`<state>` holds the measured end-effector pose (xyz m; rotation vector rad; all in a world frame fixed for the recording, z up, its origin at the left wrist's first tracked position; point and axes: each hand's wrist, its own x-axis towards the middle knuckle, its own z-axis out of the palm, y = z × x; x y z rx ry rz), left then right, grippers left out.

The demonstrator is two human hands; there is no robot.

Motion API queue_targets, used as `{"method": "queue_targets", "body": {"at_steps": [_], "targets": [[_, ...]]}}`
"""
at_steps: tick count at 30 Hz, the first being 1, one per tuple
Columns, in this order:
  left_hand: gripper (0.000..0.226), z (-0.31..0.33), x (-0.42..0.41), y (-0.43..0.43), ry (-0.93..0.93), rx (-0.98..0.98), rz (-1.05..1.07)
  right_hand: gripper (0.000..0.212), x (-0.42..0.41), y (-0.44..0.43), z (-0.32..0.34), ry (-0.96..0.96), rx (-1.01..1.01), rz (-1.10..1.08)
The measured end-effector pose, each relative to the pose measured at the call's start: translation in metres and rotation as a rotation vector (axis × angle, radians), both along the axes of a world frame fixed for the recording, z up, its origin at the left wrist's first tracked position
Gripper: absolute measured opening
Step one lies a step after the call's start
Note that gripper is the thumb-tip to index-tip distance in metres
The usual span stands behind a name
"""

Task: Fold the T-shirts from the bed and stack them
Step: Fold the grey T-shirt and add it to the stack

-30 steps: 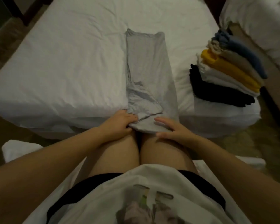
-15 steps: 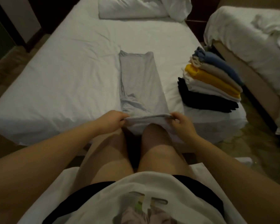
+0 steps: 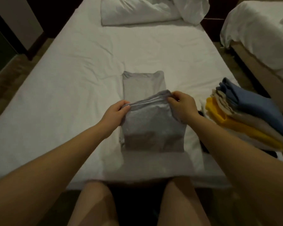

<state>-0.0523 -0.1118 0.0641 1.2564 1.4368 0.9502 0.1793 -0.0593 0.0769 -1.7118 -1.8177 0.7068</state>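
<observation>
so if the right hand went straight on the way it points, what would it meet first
Likely the far, flat end of the folded grey cloth T-shirt it pinches: the right hand points away and slightly left, over it. Height above the fabric is unclear; if it clears, then bare white bed sheet.

Grey T-shirt (image 3: pixel 151 121), plain; stack (image 3: pixel 245 115) blue, beige, yellow, white, black; bed sheet (image 3: pixel 72 79) white.

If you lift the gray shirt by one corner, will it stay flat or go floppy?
Probably floppy: the gray T-shirt bends where the left hand and right hand hold its lifted edge. Likely light, since fingertips alone raise it. Its loose layers may unfold.
</observation>
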Motion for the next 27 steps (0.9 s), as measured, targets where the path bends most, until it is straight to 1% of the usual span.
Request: {"method": "queue_targets", "body": {"at_steps": [6, 8, 10, 12, 14, 17, 19, 20, 21, 22, 23, 24, 25, 27], "targets": [[0.020, -0.017, -0.011, 0.151, -0.293, -0.217, 0.045, 0.018, -0.018, 0.153, -0.022, -0.073, -0.063, 0.015], [0.022, -0.033, -0.017, 0.199, -0.342, -0.305, 0.037, 0.016, -0.026, 0.203, -0.038, -0.098, -0.116, 0.025], [0.022, -0.060, -0.026, 0.234, -0.343, -0.405, 0.062, 0.016, -0.033, 0.242, -0.064, -0.139, -0.207, 0.059], [0.020, -0.088, -0.035, 0.251, -0.351, -0.494, 0.122, 0.021, -0.039, 0.264, -0.090, -0.160, -0.283, 0.075], [0.019, -0.105, -0.038, 0.255, -0.395, -0.543, 0.169, 0.024, -0.041, 0.270, -0.108, -0.125, -0.310, 0.022], [0.018, -0.106, -0.035, 0.241, -0.510, -0.553, 0.219, 0.024, -0.036, 0.263, -0.110, 0.040, -0.336, -0.076], [0.020, -0.103, -0.031, 0.224, -0.558, -0.521, 0.247, 0.027, -0.028, 0.257, -0.100, 0.167, -0.435, -0.053], [0.028, -0.102, -0.029, 0.215, -0.544, -0.488, 0.249, 0.034, -0.024, 0.253, -0.095, 0.187, -0.500, -0.018], [0.042, -0.104, -0.029, 0.208, -0.514, -0.446, 0.252, 0.041, -0.021, 0.250, -0.092, 0.159, -0.551, 0.024], [0.057, -0.103, -0.028, 0.202, -0.478, -0.405, 0.236, 0.045, -0.019, 0.248, -0.090, 0.088, -0.577, 0.061], [0.068, -0.102, -0.027, 0.199, -0.435, -0.371, 0.217, 0.044, -0.019, 0.248, -0.090, 0.003, -0.573, 0.079], [0.075, -0.103, -0.026, 0.199, -0.396, -0.336, 0.195, 0.039, -0.020, 0.250, -0.089, -0.063, -0.537, 0.072], [0.075, -0.101, -0.023, 0.201, -0.380, -0.306, 0.181, 0.033, -0.021, 0.255, -0.087, -0.087, -0.485, 0.051], [0.060, -0.100, -0.019, 0.212, -0.348, -0.275, 0.187, 0.026, -0.022, 0.268, -0.083, -0.063, -0.383, 0.005]]}}
